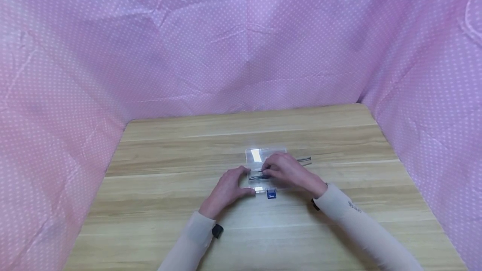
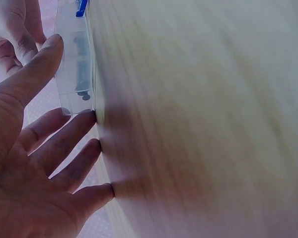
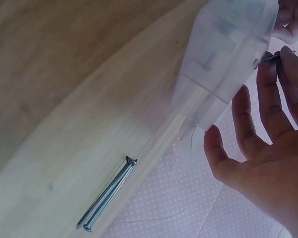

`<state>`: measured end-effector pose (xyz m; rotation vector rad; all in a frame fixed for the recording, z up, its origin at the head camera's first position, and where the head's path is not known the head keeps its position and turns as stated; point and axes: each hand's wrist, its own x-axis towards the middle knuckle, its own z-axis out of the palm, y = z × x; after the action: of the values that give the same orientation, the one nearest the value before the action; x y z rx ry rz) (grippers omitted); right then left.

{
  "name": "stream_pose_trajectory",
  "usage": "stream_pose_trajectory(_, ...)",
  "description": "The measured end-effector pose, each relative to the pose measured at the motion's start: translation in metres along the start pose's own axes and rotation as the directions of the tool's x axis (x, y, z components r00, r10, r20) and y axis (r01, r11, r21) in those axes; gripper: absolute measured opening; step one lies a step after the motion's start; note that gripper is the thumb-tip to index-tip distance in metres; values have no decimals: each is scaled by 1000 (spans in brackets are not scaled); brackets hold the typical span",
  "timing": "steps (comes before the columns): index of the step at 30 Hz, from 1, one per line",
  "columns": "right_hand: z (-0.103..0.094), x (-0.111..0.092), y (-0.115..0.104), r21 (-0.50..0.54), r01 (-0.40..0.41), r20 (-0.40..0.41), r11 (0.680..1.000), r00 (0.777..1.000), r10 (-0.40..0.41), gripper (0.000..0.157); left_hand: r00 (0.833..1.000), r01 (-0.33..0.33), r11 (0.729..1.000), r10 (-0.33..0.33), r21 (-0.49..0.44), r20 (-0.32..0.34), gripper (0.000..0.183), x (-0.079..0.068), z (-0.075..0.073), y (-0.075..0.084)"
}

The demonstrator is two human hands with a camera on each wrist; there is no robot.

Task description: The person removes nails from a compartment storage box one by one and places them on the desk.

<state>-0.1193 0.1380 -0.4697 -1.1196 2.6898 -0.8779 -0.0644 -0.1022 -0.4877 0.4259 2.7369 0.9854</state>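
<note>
A clear plastic box (image 1: 251, 184) lies on the table, its clear lid (image 1: 260, 155) folded back on the far side. My left hand (image 1: 227, 187) holds the box's left end between thumb and fingers. Over the box, my right hand (image 1: 288, 168) pinches a thin metal nail (image 3: 269, 58) between thumb and fingertips. Dark nails (image 1: 257, 177) lie inside the box, partly hidden by the right hand. On the table right of the box lie a few loose nails (image 3: 107, 196), side by side. A small blue piece (image 1: 271, 194) with white print sits at the box's front edge.
The wood-grain table (image 1: 169, 158) extends around the box on all sides. Pink dotted cloth (image 1: 241, 53) hangs behind it and along both sides. Each wrist wears a dark strap (image 1: 217, 231).
</note>
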Motion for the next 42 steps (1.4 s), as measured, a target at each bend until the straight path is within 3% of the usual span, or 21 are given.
stream_pose_trajectory(18, -5, -3, -1, -3, 69, -61, 998, 996, -69, 9, 1000, 9, 1000, -9, -6, 7, 66, 0, -2, 2)
stream_pose_trajectory(42, -17, -23, -4, -31, 57, -126, 998, 990, -61, 9, 1000, 7, 1000, -7, -1, 4, 65, -1, -1, 1)
